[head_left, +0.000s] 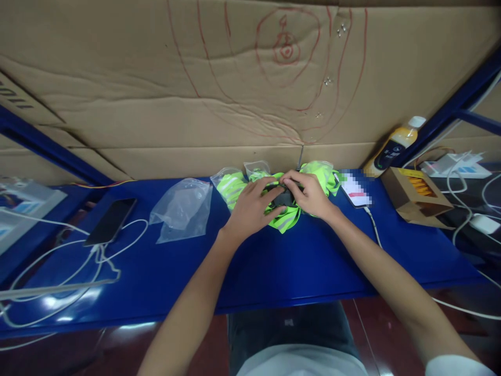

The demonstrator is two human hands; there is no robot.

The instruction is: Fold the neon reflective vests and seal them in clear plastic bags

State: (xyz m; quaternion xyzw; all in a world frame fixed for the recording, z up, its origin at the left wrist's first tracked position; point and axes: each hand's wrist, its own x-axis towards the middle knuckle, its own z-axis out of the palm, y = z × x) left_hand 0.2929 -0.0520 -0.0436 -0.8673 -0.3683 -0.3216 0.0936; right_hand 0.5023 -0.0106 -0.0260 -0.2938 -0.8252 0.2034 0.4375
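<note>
A neon yellow-green reflective vest (285, 223) with pale grey stripes lies bunched on the blue table, with a dark grey patch (285, 197) in its middle. My left hand (254, 206) is curled around the vest's left side, fingers at the dark part and thumb lower down. At the upper edge of the dark part, my right hand (309, 193) pinches the material, fingertips close to those of my left hand. What lies under the fingers is partly hidden. More yellow-green material in clear plastic bags (230, 185) sits behind my hands on both sides.
An unfilled clear bag (182, 209) lies left on the blue table (274, 277). Farther left is a black phone (111, 222) among white cables. Rightward are a lit phone (354, 190) on a cable, a juice bottle (395, 146) and a cardboard box (415, 196). Cardboard (136, 120) stands behind.
</note>
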